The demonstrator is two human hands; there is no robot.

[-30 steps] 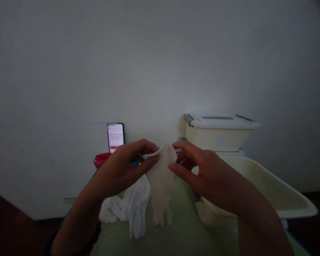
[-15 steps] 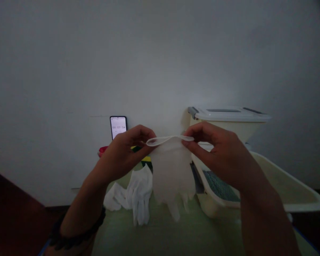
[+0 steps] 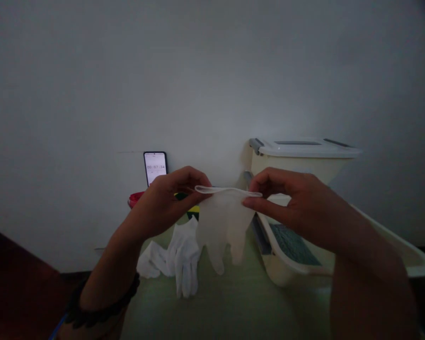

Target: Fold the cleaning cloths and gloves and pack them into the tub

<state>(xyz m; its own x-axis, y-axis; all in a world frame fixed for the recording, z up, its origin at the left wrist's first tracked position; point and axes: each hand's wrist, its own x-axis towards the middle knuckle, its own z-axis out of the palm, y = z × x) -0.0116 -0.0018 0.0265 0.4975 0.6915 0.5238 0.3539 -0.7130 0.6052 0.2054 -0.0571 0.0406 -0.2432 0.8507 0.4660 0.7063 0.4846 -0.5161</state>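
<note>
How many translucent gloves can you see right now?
1. The translucent glove hangs by its cuff between the left hand and right hand, over the green tabletop. Others may be hidden behind the hands.

We hold the thin, translucent whitish glove (image 3: 221, 217) by its cuff, the opening drawn wide and nearly flat, fingers dangling above the tabletop (image 3: 233, 307).

Phone (image 3: 156, 169) timer: "00:07:34"
</note>
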